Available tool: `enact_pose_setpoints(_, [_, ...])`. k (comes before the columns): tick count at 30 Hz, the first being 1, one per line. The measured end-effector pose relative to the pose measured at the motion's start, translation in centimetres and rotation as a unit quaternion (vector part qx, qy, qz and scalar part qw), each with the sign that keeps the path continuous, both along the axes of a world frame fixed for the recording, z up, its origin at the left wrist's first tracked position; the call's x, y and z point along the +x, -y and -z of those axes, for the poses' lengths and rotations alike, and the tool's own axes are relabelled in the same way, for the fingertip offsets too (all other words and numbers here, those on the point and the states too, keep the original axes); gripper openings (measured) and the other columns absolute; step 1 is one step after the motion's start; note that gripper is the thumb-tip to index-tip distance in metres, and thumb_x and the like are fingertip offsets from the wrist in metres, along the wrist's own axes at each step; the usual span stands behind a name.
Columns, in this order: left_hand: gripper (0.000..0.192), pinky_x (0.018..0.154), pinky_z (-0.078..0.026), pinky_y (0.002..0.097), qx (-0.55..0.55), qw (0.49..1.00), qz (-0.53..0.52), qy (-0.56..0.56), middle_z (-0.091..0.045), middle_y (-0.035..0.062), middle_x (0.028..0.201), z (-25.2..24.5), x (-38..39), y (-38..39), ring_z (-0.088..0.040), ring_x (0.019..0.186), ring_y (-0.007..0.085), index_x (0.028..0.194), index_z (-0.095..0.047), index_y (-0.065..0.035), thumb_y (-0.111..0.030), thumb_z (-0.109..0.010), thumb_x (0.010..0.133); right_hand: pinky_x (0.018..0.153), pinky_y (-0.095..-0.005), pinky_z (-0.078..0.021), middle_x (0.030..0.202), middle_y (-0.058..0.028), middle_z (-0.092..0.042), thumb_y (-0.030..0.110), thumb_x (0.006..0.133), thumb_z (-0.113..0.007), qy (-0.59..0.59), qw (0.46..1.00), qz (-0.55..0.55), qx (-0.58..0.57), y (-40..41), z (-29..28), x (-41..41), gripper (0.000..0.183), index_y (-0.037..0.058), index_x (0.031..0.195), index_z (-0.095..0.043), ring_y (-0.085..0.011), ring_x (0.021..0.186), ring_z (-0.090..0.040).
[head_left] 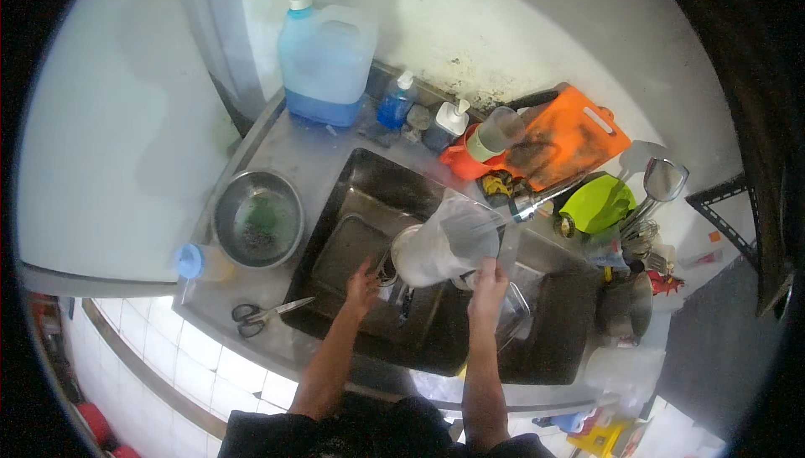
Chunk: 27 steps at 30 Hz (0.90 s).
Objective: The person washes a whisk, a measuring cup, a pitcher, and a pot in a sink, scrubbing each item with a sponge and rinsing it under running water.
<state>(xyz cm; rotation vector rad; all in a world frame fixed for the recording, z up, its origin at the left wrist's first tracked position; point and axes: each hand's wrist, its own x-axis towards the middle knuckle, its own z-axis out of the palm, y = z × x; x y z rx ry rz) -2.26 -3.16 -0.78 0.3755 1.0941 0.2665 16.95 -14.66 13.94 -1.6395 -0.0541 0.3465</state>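
Note:
My right hand point(489, 288) grips the rim of a large translucent plastic container point(440, 241), which lies tilted on its side over the metal sink point(352, 184). Water streams from the faucet point(528, 206) towards the container's mouth. Close to the container's lower end is my left hand point(363, 289), its fingers apart and nothing plainly held. Just beyond those fingers a small round vessel point(388, 272) shows partly. Under the container a dark-handled utensil point(407, 306) and a clear rectangular container point(517, 307) lie in the sink, partly hidden.
On the left counter are a steel bowl point(229, 225) with green residue, scissors point(251, 318) and a blue-lidded bottle point(190, 262). Behind the sink stand a blue-liquid jug point(327, 74), pump bottles point(395, 106) and an orange cutting board point(566, 137). A green bowl point(594, 203) and pot point(626, 307) are right.

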Motion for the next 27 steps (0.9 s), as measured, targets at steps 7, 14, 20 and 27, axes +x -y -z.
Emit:
enact_pose_setpoints(7, [0.068, 0.114, -0.03, 0.0478, 0.07, 0.997, -0.01, 0.012, -0.042, 0.0192, 0.15, 0.1, -1.9, 0.8, -0.044, 0.135, 0.0333, 0.15, -0.037, -0.0066, -0.046, -0.049, 0.096, 0.051, -0.0315, -0.0388, 0.068, -0.001, -0.055, 0.023, 0.092, -0.061, 0.043, 0.999, 0.01, 0.018, -0.2, 1.3, 0.0, 0.028, -0.0033, 0.083, -0.063, -0.0098, 0.056, -0.048])
enact_pose_setpoints(14, [0.064, 0.105, -0.036, 0.0451, 0.089, 0.995, 0.037, -0.035, -0.052, 0.008, 0.144, 2.9, -3.0, 1.5, -0.051, 0.128, 0.0276, 0.146, -0.044, -0.0176, -0.056, -0.051, 0.095, 0.061, -0.035, -0.0445, 0.073, -0.0041, -0.06, 0.019, 0.091, -0.057, 0.119, 0.99, -0.022, -0.074, 0.6, 3.0, 1.0, 0.027, -0.0065, 0.083, -0.061, -0.013, 0.067, -0.05])
enact_pose_setpoints(20, [0.065, 0.112, -0.031, 0.0468, 0.091, 0.996, 0.0, -0.004, -0.052, 0.0145, 0.142, 2.4, -3.1, 1.3, -0.049, 0.131, 0.0307, 0.146, -0.044, -0.0059, -0.046, -0.05, 0.095, 0.061, -0.0344, -0.0424, 0.07, -0.0039, -0.057, 0.023, 0.093, -0.058, 0.159, 0.981, -0.073, -0.078, 0.6, 5.6, 2.3, 0.03, -0.0056, 0.081, -0.06, -0.014, 0.066, -0.048])
enact_pose_setpoints(27, [0.06, 0.112, -0.031, 0.0469, 0.126, 0.992, -0.013, 0.001, -0.056, 0.0127, 0.139, 1.1, -2.4, 0.2, -0.051, 0.129, 0.0291, 0.144, -0.046, -0.006, -0.042, -0.048, 0.096, 0.055, -0.0298, -0.0407, 0.069, 0.001, -0.055, 0.02, 0.094, -0.058, 0.117, 0.989, -0.077, -0.036, -0.3, 4.4, 1.8, 0.027, -0.0038, 0.081, -0.06, -0.0104, 0.061, -0.049])
